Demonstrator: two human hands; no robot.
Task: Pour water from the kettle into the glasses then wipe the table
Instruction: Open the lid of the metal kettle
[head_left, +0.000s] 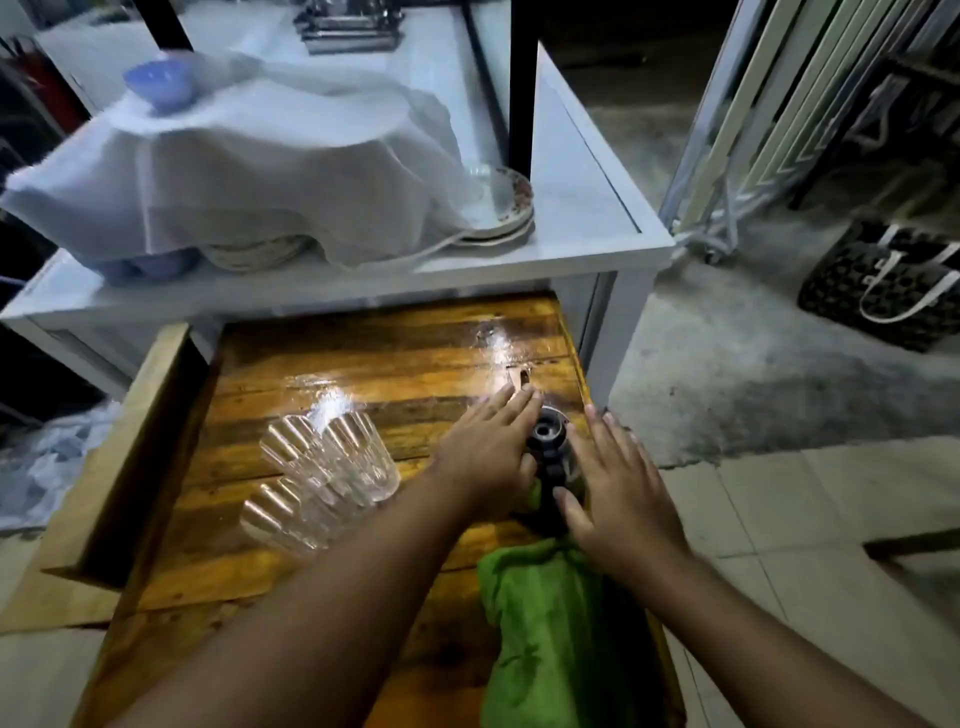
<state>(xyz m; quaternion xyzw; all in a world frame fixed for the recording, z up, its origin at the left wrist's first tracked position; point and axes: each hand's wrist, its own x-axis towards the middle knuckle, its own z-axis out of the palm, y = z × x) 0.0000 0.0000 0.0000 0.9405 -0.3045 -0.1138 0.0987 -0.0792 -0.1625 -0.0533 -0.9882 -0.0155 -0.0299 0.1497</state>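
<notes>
A kettle (549, 447) with a dark lid and handle stands near the right edge of the wooden table (363, 364). My left hand (488, 447) lies flat against its left side and my right hand (618, 499) against its right side, fingers spread; much of the kettle's body is hidden between them. Several ribbed clear glasses (332, 462) stand clustered to the left of the kettle, apart from my hands. A green cloth (550, 639) lies on the table in front of the kettle, partly under my right wrist.
Behind the wooden table stands a white table (587, 208) with a white cloth (249, 176) draped over dishes, plates (509, 208) and a blue bowl (161, 83). A wooden board (124, 452) leans at the left. A patterned bag (883, 286) sits on the floor at right.
</notes>
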